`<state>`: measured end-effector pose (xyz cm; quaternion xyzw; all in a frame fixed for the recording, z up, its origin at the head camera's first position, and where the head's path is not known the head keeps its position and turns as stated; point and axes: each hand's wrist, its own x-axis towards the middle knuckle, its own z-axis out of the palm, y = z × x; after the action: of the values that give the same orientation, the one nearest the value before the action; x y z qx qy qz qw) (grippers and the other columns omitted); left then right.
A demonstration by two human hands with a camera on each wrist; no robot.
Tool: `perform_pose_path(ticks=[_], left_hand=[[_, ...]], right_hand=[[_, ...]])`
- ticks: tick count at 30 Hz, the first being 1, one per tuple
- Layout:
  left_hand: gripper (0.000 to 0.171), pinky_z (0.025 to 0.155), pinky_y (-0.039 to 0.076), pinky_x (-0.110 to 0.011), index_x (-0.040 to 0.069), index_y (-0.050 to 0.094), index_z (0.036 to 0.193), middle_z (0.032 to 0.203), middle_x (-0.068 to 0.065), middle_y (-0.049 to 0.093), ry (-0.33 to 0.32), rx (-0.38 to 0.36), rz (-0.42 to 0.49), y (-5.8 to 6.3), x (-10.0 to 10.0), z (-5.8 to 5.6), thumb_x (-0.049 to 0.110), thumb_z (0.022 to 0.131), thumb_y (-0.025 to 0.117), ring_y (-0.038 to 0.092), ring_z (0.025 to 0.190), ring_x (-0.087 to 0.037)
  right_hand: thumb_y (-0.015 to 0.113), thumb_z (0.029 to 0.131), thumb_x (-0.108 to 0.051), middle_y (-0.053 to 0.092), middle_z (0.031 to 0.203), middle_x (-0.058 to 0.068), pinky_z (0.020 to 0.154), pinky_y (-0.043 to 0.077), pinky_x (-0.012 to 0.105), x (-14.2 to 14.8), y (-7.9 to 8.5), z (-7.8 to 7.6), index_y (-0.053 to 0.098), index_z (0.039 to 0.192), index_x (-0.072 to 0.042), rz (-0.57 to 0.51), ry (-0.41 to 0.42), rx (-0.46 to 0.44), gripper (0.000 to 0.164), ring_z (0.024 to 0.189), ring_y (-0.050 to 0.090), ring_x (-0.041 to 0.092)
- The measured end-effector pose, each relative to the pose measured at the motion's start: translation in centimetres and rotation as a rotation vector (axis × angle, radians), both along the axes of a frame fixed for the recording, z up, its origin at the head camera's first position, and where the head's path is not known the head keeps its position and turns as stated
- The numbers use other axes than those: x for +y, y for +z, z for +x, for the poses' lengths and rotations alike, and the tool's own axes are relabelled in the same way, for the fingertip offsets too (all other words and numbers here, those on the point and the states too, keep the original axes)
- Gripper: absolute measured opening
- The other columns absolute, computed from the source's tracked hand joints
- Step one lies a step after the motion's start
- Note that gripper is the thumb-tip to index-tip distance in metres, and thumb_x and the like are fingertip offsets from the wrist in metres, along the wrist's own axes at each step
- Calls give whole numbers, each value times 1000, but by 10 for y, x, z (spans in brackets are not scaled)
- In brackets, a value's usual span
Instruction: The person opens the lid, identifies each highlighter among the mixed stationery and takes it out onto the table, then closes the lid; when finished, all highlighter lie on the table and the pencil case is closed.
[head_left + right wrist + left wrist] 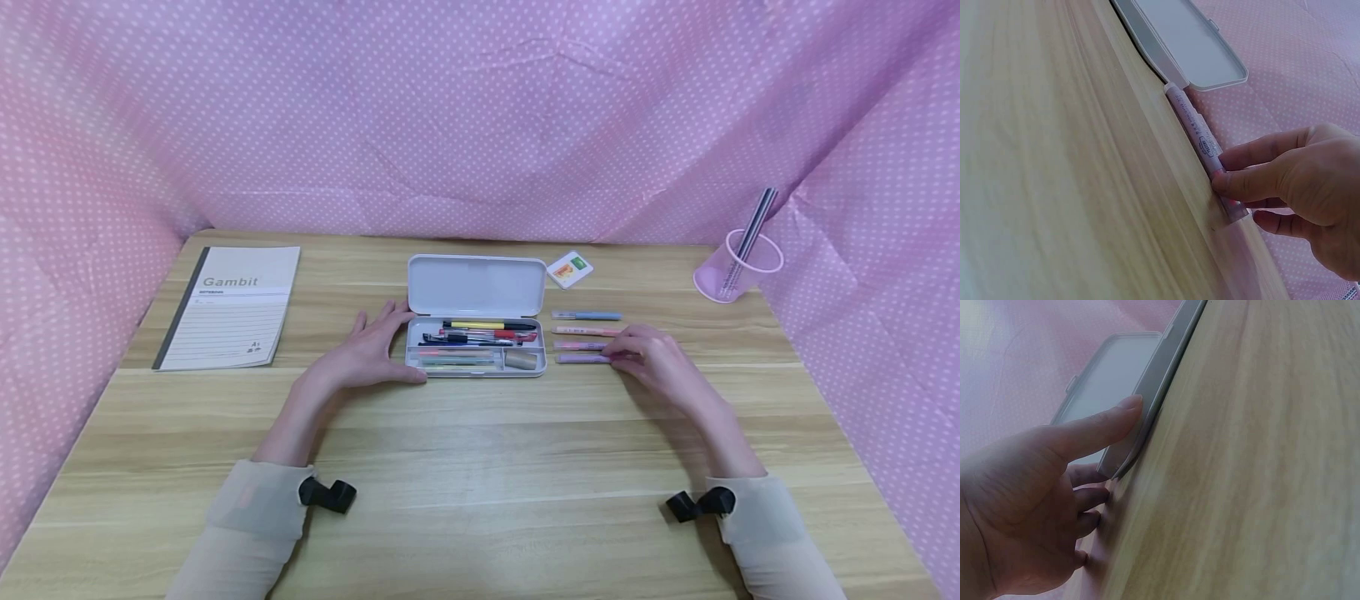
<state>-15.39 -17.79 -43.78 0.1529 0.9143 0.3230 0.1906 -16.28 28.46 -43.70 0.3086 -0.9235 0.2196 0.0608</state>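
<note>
– Right hand (1300,181)?
– Thumb and fingers pinching lilac pen (1194,128), on table (465,467) just right of open case (476,285). Three more pens (583,331) behind it.
– Left hand (367,354)?
– Fingers spread at case's left end (thumb against its front wall).
– Farther out?
– Notebook (232,312) well left; pink cup (723,275) well right.
</note>
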Motion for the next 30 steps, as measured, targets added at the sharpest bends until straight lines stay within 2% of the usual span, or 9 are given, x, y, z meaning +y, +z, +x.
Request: perform_pose_path(ticks=[20, 23, 30], left_hand=[[103, 128, -13, -64, 14, 31, 160, 173, -22, 7, 6, -11, 6, -1, 1, -1, 49, 80, 85, -3, 163, -38], [103, 128, -13, -64, 13, 30, 160, 173, -22, 8, 0, -9, 7, -1, 2, 0, 50, 80, 84, -3, 163, -38], [102, 128, -13, -65, 12, 31, 159, 173, -22, 8, 1, 4, 10, 0, 1, 0, 49, 80, 85, -3, 163, -39]], right_hand=[[84, 76, 6, 78, 96, 4, 79, 62, 42, 1, 3, 1, 80, 98, -9, -19, -6, 19, 27, 89, 72, 20], [85, 77, 4, 77, 96, 3, 79, 62, 40, 0, 5, 1, 80, 98, -10, -35, -28, 20, 25, 87, 72, 18], [81, 85, -5, 76, 93, 3, 73, 61, 40, -29, 17, -3, 78, 103, -11, -82, -71, 31, 19, 83, 71, 17]])
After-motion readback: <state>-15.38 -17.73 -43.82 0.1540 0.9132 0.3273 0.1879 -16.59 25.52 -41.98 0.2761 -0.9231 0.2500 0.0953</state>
